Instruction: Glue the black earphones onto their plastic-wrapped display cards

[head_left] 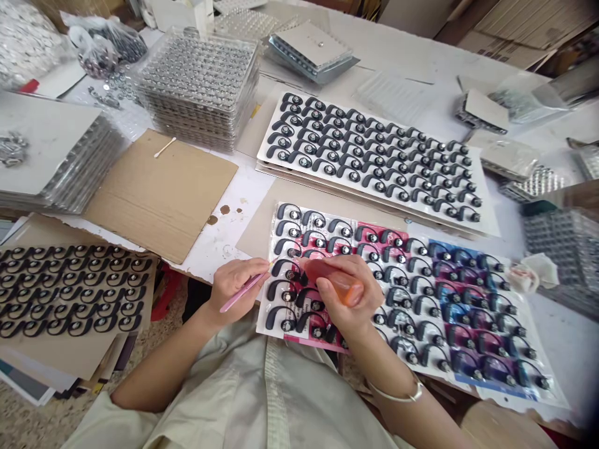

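Note:
My left hand pinches a thin pink stick whose tip reaches the near-left rows of a sheet covered with several black hook-shaped parts. My right hand is wrapped round a small orange squeeze bottle, with its nozzle aimed left toward the same spot. Both hands hover over the sheet's left end. A thin bangle sits on my right wrist.
A second sheet of black parts lies behind, a third on a stack at left. Brown cardboard holds a cotton swab. Stacked clear trays of small metal parts and bags stand further back.

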The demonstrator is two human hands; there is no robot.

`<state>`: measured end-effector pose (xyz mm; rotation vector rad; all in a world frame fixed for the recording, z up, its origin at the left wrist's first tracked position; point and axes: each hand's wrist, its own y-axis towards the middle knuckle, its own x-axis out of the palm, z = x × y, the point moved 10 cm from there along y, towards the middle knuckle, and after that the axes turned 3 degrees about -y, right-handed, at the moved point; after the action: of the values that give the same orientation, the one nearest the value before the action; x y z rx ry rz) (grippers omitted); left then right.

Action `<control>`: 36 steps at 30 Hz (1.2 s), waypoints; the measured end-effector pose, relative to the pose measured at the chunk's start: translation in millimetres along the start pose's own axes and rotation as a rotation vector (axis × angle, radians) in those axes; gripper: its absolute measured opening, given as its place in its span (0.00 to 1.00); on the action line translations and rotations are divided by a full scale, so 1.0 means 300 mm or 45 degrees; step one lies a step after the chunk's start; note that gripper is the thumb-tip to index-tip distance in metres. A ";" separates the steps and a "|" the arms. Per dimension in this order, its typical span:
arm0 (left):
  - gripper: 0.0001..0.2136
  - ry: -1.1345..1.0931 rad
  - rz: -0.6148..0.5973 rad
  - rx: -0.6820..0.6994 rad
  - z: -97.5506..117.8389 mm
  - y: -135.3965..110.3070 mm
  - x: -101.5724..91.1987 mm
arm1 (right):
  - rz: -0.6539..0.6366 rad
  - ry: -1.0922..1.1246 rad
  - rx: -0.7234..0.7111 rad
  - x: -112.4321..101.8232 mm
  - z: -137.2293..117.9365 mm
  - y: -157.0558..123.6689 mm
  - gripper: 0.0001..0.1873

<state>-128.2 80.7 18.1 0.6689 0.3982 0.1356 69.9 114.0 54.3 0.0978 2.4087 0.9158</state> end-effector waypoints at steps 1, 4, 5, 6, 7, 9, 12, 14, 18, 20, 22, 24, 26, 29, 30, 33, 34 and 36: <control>0.12 0.004 0.002 0.003 0.001 0.001 -0.001 | -0.002 -0.012 0.005 0.001 0.002 -0.001 0.14; 0.11 0.008 0.002 0.005 0.004 0.003 -0.002 | -0.006 -0.047 0.006 0.003 0.007 -0.005 0.13; 0.10 0.007 0.001 0.004 0.004 0.003 -0.001 | -0.009 -0.055 0.007 0.004 0.008 -0.006 0.13; 0.10 0.005 0.003 0.008 0.006 0.004 -0.001 | -0.011 -0.057 0.008 0.005 0.009 -0.007 0.13; 0.10 0.004 0.006 0.013 0.008 0.005 -0.002 | -0.012 -0.054 0.003 0.006 0.008 -0.007 0.13; 0.11 0.009 0.012 0.022 0.012 0.007 -0.003 | -0.015 -0.045 -0.008 0.007 0.004 -0.006 0.14; 0.10 0.018 0.009 0.019 0.011 0.008 -0.003 | -0.021 -0.059 -0.011 0.007 -0.001 -0.005 0.13; 0.10 0.021 0.010 0.018 0.011 0.009 -0.004 | -0.024 -0.080 0.001 0.006 0.001 -0.005 0.12; 0.10 0.033 0.020 0.030 0.016 0.011 -0.007 | -0.026 -0.079 0.002 0.006 0.005 -0.008 0.12; 0.10 0.037 0.020 0.031 0.018 0.012 -0.007 | -0.025 -0.061 -0.003 0.006 0.005 -0.008 0.12; 0.10 0.043 0.015 0.033 0.018 0.013 -0.006 | -0.021 -0.053 -0.010 0.005 0.003 -0.008 0.12; 0.10 0.052 0.011 0.041 0.019 0.012 -0.005 | -0.021 -0.061 -0.008 0.004 0.002 -0.008 0.12; 0.10 0.065 0.012 0.044 0.018 0.011 -0.006 | -0.024 -0.081 -0.001 0.003 0.001 -0.007 0.12; 0.10 0.074 0.018 0.045 0.019 0.009 -0.008 | -0.018 -0.085 -0.008 0.000 -0.003 -0.007 0.12; 0.10 0.074 0.019 0.042 0.018 0.008 -0.008 | -0.014 -0.079 -0.012 -0.001 -0.004 -0.006 0.12; 0.11 0.059 0.008 0.032 0.014 0.002 -0.005 | -0.011 -0.060 -0.017 -0.001 -0.005 -0.004 0.12; 0.11 0.055 0.000 0.029 0.012 0.000 -0.003 | -0.014 -0.058 -0.014 0.000 -0.005 -0.004 0.12; 0.12 0.056 -0.013 0.024 0.007 -0.002 0.001 | -0.012 -0.053 -0.006 -0.002 -0.003 -0.005 0.12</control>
<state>-127.1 79.1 19.1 0.6834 0.4459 0.1374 70.0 112.1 54.1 0.1029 2.3668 0.9067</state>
